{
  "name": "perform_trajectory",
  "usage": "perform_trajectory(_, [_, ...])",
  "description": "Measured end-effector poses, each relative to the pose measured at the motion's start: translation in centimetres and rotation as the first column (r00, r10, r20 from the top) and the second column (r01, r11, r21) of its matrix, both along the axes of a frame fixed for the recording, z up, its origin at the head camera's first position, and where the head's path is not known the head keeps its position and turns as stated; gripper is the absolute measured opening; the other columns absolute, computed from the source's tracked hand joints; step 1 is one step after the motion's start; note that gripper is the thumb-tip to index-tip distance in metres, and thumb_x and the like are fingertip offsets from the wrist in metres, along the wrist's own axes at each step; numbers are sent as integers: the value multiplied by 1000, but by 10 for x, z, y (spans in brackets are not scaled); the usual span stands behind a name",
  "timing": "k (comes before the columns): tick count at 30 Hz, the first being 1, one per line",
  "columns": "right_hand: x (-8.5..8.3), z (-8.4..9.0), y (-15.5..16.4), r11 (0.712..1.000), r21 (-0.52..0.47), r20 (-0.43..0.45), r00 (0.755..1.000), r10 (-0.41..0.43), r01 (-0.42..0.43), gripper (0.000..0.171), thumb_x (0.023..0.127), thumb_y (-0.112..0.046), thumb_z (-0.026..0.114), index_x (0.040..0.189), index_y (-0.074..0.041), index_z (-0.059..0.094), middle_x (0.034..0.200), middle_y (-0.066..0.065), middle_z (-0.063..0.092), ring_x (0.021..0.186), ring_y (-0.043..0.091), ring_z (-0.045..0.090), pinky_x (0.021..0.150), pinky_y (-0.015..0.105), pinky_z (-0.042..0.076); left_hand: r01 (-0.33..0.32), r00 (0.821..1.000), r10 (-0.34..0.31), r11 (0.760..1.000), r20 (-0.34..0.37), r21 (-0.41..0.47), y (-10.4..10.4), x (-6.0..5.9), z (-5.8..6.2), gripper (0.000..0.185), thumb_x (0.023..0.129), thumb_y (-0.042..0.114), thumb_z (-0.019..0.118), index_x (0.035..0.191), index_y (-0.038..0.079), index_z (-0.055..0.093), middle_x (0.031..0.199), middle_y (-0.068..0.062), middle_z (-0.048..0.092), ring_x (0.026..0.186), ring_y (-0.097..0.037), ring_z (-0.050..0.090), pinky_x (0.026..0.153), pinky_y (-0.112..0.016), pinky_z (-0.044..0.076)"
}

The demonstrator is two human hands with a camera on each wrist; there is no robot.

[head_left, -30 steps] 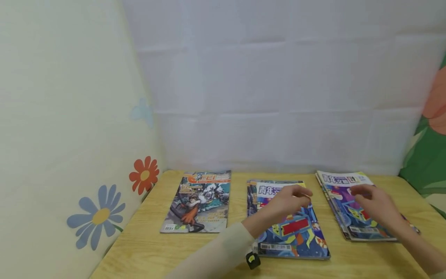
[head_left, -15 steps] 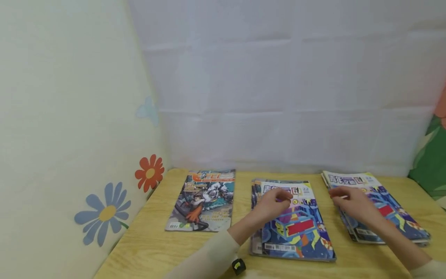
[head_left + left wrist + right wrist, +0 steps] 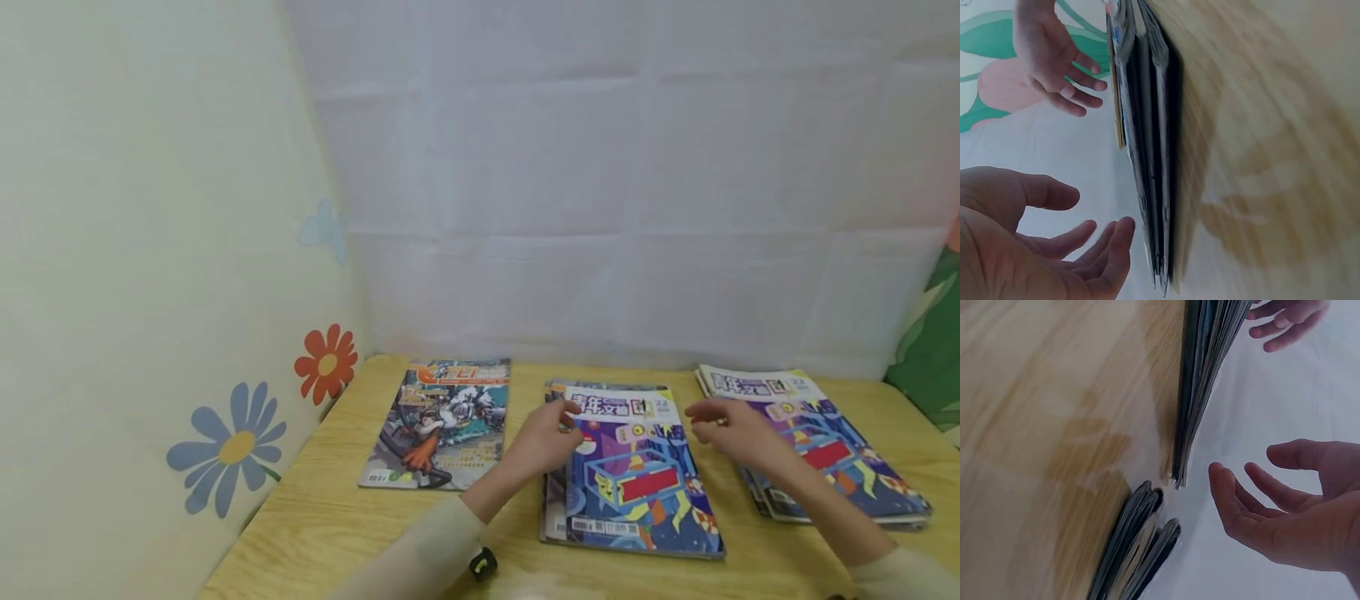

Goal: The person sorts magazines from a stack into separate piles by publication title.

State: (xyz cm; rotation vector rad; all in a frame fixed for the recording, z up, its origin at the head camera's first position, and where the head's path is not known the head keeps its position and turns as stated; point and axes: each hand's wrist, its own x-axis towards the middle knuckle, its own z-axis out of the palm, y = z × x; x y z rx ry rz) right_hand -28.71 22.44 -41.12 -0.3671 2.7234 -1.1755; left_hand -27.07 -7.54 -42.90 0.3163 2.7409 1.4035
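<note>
In the head view a stack of magazines (image 3: 637, 487) lies in the middle of the table, a purple and blue cover on top and grey covers showing at its left edge. My left hand (image 3: 542, 440) hovers at this stack's upper left side, fingers loosely bent around air. Between the middle stack and a second magazine stack (image 3: 817, 442) on the right is my right hand (image 3: 738, 433), also holding nothing. The left wrist view shows a gap between the left hand (image 3: 1054, 244) and the stack's edge. In the right wrist view the right hand (image 3: 1291, 509) is likewise apart from both stacks.
A grey magazine with an orange title (image 3: 442, 425) lies at the left of the wooden table (image 3: 300, 517). Behind the table hangs a creased white cloth (image 3: 562, 183). A wall with painted flowers (image 3: 232, 450) borders the left side.
Both hands have moved left: the left from above the middle stack to its left side, the right from over the right stack to between the stacks. The magazines stay put as the view shifts slightly.
</note>
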Motion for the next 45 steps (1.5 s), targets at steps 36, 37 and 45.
perform_trajectory(36, [-4, -13, -11, 1000, -30, 265, 964, 10, -2, 47, 93, 4, 63, 130, 27, 45, 93, 17, 60, 76, 25, 64, 68, 38, 61, -225, 912, -87, 710, 400, 667, -4, -20, -14, 55, 90, -6, 64, 143, -5, 52, 121, -18, 65, 104, -28, 65, 93, -47, 54])
perform_trajectory(37, [-4, -13, -11, 1000, -29, 267, 964, 7, 1, 47, 93, 4, 63, 130, 27, 45, 93, 17, 60, 76, 25, 64, 68, 38, 61, -211, 911, -101, 719, 400, 662, -5, -19, -15, 57, 89, -6, 65, 145, -3, 51, 120, -18, 64, 103, -28, 65, 92, -48, 54])
perform_trajectory(45, [-3, -13, -10, 1000, -23, 290, 957, -14, 22, 50, 95, 1, 63, 134, 25, 44, 99, 17, 61, 81, 25, 65, 70, 39, 61, -88, 915, -170, 801, 366, 593, -3, -15, -16, 74, 85, -8, 71, 149, 15, 43, 117, -18, 63, 95, -33, 68, 79, -51, 59])
